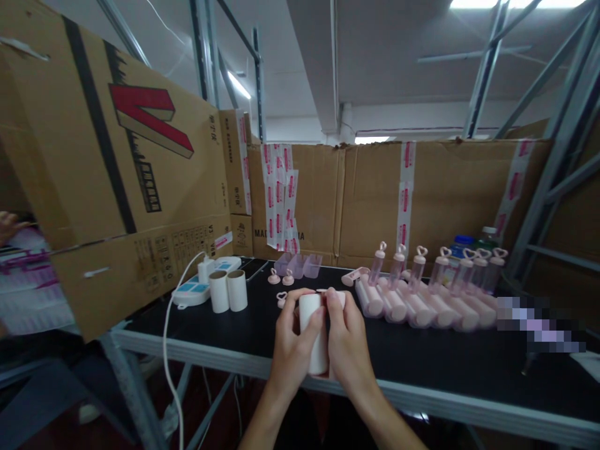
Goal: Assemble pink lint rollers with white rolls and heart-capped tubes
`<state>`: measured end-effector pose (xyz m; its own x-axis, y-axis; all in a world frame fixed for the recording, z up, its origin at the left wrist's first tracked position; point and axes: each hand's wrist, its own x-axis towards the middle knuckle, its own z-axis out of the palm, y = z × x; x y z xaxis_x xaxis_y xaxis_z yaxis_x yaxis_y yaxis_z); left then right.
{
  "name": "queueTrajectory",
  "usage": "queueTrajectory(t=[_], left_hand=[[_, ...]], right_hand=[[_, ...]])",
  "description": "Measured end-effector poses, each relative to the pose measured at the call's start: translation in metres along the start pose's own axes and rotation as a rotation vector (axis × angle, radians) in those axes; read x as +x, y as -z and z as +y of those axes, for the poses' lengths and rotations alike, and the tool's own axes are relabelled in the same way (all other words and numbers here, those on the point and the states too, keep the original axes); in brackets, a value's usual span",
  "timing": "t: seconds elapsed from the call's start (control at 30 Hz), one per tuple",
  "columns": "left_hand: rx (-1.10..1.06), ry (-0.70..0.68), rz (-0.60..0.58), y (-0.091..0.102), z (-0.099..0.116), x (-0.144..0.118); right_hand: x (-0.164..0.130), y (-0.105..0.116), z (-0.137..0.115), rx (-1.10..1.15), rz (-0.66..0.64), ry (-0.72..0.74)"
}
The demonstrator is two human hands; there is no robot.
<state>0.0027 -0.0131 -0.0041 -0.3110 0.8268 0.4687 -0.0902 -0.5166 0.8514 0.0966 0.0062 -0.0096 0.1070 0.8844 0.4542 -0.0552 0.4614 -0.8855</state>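
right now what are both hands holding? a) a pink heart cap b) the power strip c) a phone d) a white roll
d: the left hand and right hand both clasp one upright white roll above the table's near edge.

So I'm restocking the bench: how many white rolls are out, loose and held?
White rolls standing by the power strip: 2
White roll held in both hands: 1
Total: 3

White roll (315,337) in hand, black tabletop (234,331), pink rollers (422,307) along its back edge, brown box (117,162) bearing a red mark.
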Motion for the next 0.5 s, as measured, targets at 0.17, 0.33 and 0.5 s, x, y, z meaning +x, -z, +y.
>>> queueTrajectory(t=[0.17, 0.33, 0.5], left_hand=[[0.117, -0.067, -0.062, 0.0057, -0.0011, 0.0021], [0.212, -0.067, -0.105, 0.0093, -0.0021, 0.001], [0.301, -0.082, -0.168, 0.01, -0.0018, 0.0006]], right_hand=[[0.0006, -0.0002, -0.0009, -0.044, 0.003, 0.021], [0.0008, 0.0005, -0.0019, -0.035, 0.02, -0.007], [0.0007, 0.001, -0.0024, -0.02, 0.027, -0.043]])
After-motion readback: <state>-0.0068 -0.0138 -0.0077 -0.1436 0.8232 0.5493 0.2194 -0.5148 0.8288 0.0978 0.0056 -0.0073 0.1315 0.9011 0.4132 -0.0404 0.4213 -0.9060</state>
